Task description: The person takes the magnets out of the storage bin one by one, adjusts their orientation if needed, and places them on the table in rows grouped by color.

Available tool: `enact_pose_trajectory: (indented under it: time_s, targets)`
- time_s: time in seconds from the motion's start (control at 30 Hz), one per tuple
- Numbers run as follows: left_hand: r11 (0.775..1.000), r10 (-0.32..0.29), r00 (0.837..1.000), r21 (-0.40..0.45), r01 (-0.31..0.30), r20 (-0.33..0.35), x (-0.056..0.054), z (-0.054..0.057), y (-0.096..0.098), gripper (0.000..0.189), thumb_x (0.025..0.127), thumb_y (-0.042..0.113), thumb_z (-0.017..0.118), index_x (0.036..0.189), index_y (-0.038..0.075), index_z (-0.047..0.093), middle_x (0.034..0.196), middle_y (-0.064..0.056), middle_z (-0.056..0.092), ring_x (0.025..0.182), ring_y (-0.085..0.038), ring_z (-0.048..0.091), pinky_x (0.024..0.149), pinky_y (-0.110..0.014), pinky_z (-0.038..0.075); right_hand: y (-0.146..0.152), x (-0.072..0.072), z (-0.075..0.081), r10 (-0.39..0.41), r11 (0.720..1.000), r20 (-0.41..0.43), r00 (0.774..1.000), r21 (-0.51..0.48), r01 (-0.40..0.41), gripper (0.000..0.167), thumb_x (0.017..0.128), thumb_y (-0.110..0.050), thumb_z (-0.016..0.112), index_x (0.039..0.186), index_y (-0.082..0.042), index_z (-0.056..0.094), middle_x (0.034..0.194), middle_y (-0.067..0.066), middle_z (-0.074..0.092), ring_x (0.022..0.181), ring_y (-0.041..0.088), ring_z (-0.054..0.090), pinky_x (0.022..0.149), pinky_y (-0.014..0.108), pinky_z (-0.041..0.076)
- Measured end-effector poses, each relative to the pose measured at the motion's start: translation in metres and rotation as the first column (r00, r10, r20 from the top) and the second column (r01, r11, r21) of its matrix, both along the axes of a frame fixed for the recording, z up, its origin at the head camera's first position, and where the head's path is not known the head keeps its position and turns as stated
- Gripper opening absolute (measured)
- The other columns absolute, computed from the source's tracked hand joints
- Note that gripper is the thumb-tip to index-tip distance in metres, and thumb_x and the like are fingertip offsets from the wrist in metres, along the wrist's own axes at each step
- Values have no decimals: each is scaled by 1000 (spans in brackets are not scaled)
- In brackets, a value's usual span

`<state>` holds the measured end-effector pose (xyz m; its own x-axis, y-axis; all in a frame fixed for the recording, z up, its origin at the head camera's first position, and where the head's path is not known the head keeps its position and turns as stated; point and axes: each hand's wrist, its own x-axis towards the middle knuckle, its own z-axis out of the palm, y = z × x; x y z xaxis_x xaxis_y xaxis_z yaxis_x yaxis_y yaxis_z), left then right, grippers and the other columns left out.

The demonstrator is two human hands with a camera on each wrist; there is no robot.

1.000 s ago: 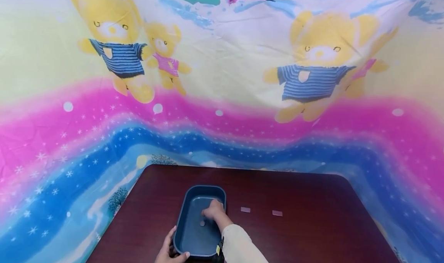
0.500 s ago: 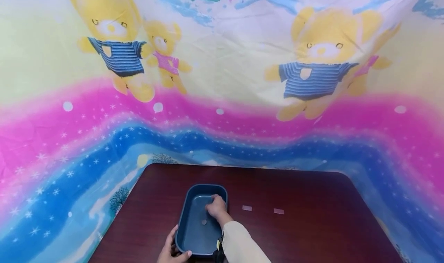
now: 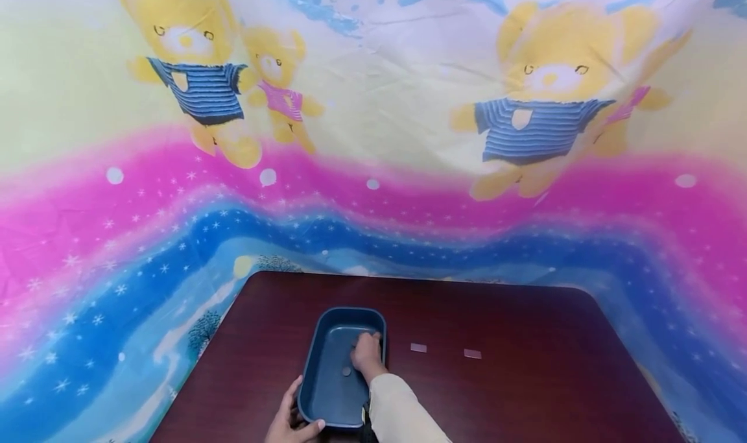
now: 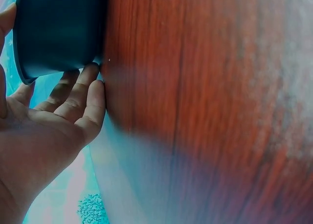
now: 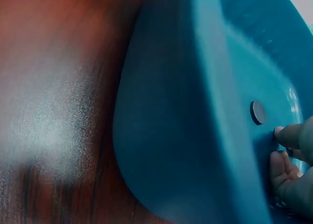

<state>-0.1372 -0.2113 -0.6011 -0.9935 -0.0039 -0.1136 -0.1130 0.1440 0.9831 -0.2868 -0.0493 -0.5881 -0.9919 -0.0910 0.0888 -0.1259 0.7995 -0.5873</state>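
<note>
A deep blue-grey rectangular box stands on the dark red-brown table. At its near left corner my left hand holds it, thumb on the front rim and fingers along the outer left side; the left wrist view shows those fingers against the wall near the table. My right hand reaches down inside, by the right wall, with bent fingers. A small round grey disc lies on the box floor beside its fingertips. I cannot tell whether the right fingers pinch anything.
To the right of the box, two small pale flat rectangles lie on the table, a nearer one and a farther one. A cloth backdrop with printed bears hangs behind the table.
My right hand has shifted slightly within the box, away from the disc and toward the right wall. The left hand keeps its hold on the corner. The whole view has drifted slightly.
</note>
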Motion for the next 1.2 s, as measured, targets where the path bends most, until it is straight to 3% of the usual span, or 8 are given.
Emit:
enact_pose_trajectory:
  time_s: [0.1, 0.33, 0.67, 0.77, 1.0, 1.2]
  targets:
    - [1000, -5, 1000, 3, 6, -9, -1, -3, -1, 94, 79, 8, 73, 146, 1, 8, 130, -38, 33, 103, -39, 54, 78, -42, 48, 1, 2, -2, -4, 998, 5, 1000, -64, 4, 8, 76, -1, 69, 70, -6, 66, 92, 22, 50, 68, 24, 56, 57, 34, 48]
    - [993, -51, 995, 114, 41, 91, 2, -9, -2, 96, 83, 13, 70, 146, -2, -1, 125, -42, 32, 103, -41, 52, 77, -47, 49, 2, 6, -12, -35, 987, -8, 999, -155, 33, 13, 74, 2, 73, 65, -5, 65, 97, 24, 45, 57, 16, 51, 53, 31, 44]
    - [992, -45, 995, 123, 34, 89, 0, -6, -4, 96, 83, 13, 70, 145, -3, -2, 120, -40, 35, 99, -39, 54, 76, -47, 49, -3, 2, -14, -58, 987, -22, 998, -150, 54, 32, 77, 1, 70, 51, -10, 53, 91, 20, 45, 47, 13, 45, 47, 28, 42]
    - [992, -32, 996, 124, 22, 82, 1, -5, -4, 97, 82, 12, 71, 145, -3, -1, 119, -40, 36, 98, -39, 54, 75, -47, 49, -3, 2, -15, -36, 993, -52, 998, -118, 30, 32, 77, 0, 70, 52, -10, 52, 88, 18, 45, 47, 14, 45, 46, 29, 41]
    - [986, -33, 998, 165, 22, 61, 1, -5, -2, 97, 81, 10, 71, 145, -4, -1, 125, -43, 29, 103, -42, 52, 78, -46, 48, -4, 4, -15, 33, 995, -135, 990, 101, -19, 24, 78, -13, 73, 58, -9, 59, 81, 12, 49, 54, 23, 53, 49, 35, 45]
    - [984, -70, 996, 170, 61, 47, -1, -1, -5, 97, 83, 11, 69, 144, -4, -4, 127, -44, 26, 105, -45, 50, 80, -48, 48, -4, 3, -7, 51, 994, -185, 981, 101, -33, 35, 73, -17, 71, 48, -15, 46, 70, 3, 45, 48, 18, 44, 44, 33, 40]
